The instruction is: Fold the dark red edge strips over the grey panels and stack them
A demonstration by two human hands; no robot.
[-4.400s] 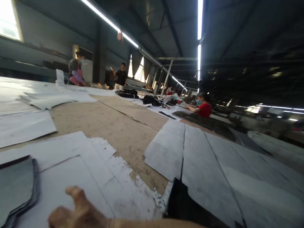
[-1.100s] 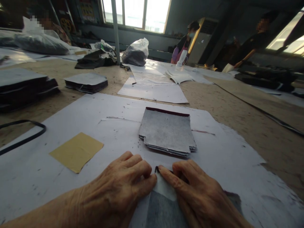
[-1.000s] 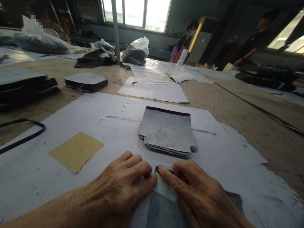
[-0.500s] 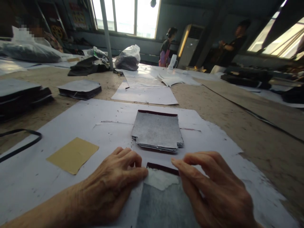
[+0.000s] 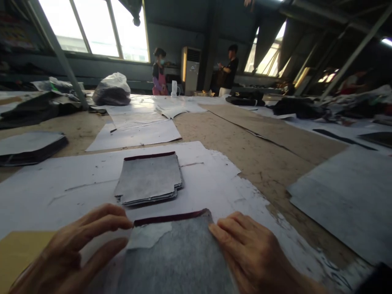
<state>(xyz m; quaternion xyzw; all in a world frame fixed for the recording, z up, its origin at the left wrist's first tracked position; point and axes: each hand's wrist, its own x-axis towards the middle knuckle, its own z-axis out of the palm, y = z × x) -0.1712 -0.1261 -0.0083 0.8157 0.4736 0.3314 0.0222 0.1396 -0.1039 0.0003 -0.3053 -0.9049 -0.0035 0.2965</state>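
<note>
- Lying on white paper (image 5: pixel 214 179), the grey sheet (image 5: pixel 177 257) is bounded ahead by a stack (image 5: pixel 150 177); bare paper is left at right.
- The left hand (image 5: pixel 88 241) is held with finger and thumb parted, at the top left corner.
- The right hand (image 5: pixel 245 249) is curled at the right edge; whether it is pinched cannot be told.
- The top is edged in dark red.

Left hand (image 5: pixel 82 241), thumb and fingers parted, at far left corner of gray piece (image 5: pixel 180 257), dark red strip (image 5: pixel 171 217) along its far edge. Right hand (image 5: pixel 254 249), fingers bunched, at right edge. Gray stack (image 5: pixel 150 177) ahead of left hand; yellow sheet (image 5: pixel 21 251) beside it.
</note>
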